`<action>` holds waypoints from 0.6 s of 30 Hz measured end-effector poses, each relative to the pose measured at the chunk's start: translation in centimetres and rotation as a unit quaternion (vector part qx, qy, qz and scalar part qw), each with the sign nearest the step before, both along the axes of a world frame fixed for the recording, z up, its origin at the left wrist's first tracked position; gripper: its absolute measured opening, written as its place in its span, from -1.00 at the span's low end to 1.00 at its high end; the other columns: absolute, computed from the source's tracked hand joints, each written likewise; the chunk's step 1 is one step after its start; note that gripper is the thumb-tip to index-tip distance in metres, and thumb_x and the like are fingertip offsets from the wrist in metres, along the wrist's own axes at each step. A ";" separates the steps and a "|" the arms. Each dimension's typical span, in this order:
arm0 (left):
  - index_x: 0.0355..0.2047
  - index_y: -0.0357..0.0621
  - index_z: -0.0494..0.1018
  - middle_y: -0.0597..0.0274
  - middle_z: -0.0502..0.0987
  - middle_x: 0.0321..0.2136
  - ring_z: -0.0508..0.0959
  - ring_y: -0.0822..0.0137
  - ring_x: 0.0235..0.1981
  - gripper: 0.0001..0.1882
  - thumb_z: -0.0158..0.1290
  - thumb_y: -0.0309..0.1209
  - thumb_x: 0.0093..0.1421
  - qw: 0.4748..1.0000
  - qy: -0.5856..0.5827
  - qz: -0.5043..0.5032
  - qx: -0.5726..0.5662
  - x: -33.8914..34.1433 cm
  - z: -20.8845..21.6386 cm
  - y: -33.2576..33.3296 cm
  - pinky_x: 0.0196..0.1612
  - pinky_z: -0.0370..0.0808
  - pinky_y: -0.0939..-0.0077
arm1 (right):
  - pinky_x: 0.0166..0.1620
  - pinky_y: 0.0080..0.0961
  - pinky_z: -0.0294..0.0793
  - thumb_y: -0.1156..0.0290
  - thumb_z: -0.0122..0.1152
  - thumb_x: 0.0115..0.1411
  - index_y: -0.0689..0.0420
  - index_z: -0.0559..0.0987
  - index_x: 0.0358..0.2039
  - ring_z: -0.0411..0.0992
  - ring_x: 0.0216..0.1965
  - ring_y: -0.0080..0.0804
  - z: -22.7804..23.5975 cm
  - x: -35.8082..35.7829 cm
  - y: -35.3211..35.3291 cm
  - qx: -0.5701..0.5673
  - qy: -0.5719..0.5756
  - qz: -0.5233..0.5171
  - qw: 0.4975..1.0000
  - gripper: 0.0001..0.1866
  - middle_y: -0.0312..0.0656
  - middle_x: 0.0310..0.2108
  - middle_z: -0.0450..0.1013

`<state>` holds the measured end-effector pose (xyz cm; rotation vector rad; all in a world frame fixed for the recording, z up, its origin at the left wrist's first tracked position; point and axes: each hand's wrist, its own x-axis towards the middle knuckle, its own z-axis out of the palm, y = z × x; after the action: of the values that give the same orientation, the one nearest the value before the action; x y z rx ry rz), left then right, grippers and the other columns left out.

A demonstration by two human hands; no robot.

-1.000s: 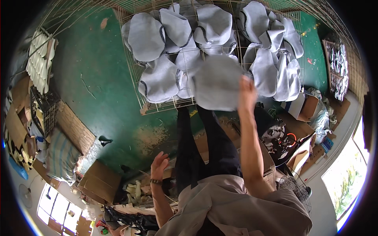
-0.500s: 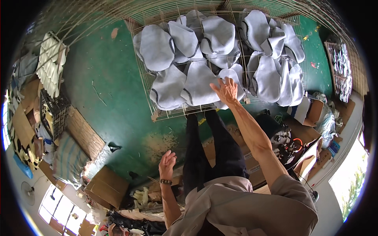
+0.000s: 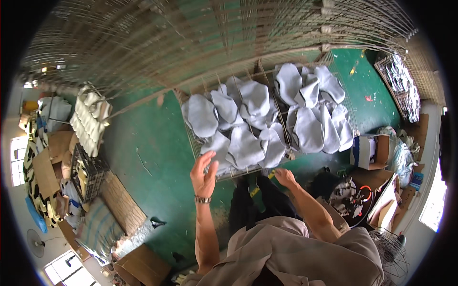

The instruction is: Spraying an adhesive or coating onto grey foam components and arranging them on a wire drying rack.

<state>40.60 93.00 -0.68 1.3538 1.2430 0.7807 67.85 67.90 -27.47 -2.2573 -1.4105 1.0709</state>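
Observation:
Several pale grey fabric pieces [image 3: 248, 128] lie spread over a wire rack tray [image 3: 193, 143] in front of me, with a second heap of grey pieces [image 3: 312, 109] on the neighbouring section to the right. My left hand [image 3: 204, 174] is raised with fingers apart, just off the rack's near left corner, holding nothing. My right hand [image 3: 285, 177] hovers low at the rack's near edge, fingers loosely spread and empty. A wristband shows on my left wrist.
Green floor [image 3: 148, 157] surrounds the rack. Wire shelving [image 3: 191, 52] stretches overhead at the back. Cardboard boxes [image 3: 47, 162], a dark crate [image 3: 88, 174] and stacked pale items sit at left. An open box [image 3: 369, 151] and bags stand at right, with a fan grille at bottom right.
My right hand has come down from the grey pieces to the rack's near edge. My left hand has risen from waist height to beside the rack. The view tilted upward.

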 end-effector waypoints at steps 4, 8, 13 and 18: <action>0.00 -0.24 0.52 0.08 0.60 -0.03 0.58 0.04 0.04 -0.64 0.25 -0.43 0.21 0.945 0.048 -0.079 0.312 6.1 10.0 5.2 0.12 0.47 0.23 | 0.01 -0.09 0.53 0.16 0.15 0.13 0.13 0.68 -0.17 0.57 -0.10 0.07 4.1 1.6 -7.6 -0.098 0.052 -0.164 0.980 -0.62 0.03 -0.19 0.62; -0.05 -0.21 0.54 0.09 0.57 0.00 0.52 -0.02 0.07 -0.70 0.23 -0.38 0.23 0.843 0.018 -0.132 0.521 12.1 16.5 8.6 0.12 0.46 0.13 | -0.33 -0.40 0.59 0.25 0.21 0.13 0.13 0.69 -0.21 0.59 -0.47 -0.34 0.6 3.1 -22.5 -0.024 0.029 -0.305 0.952 -0.71 -0.18 -0.37 0.63; 0.21 -0.11 0.39 0.08 0.54 0.03 0.49 0.01 0.10 -0.33 0.17 0.05 0.23 0.784 0.154 -0.109 0.592 10.9 16.0 13.7 0.13 0.37 0.01 | -0.47 -0.52 0.53 0.33 0.14 0.19 0.17 0.67 -0.14 0.52 -0.53 -0.51 5.6 -0.3 -28.6 -0.036 0.148 -0.468 0.870 -0.70 -0.27 -0.51 0.55; 0.36 -0.05 0.20 0.21 0.52 0.09 0.49 0.07 0.01 -0.14 0.15 0.16 0.20 0.720 0.212 -0.136 0.646 12.1 14.4 13.1 0.03 0.29 0.08 | -0.49 -0.51 0.52 0.25 0.18 0.25 0.24 0.61 -0.11 0.51 -0.54 -0.49 11.8 -13.5 -29.6 0.024 0.256 -0.688 0.679 -0.66 -0.25 -0.50 0.53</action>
<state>52.72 106.13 13.68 2.9155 0.6520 1.2298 54.38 38.29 -15.66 -1.8615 0.5628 0.8398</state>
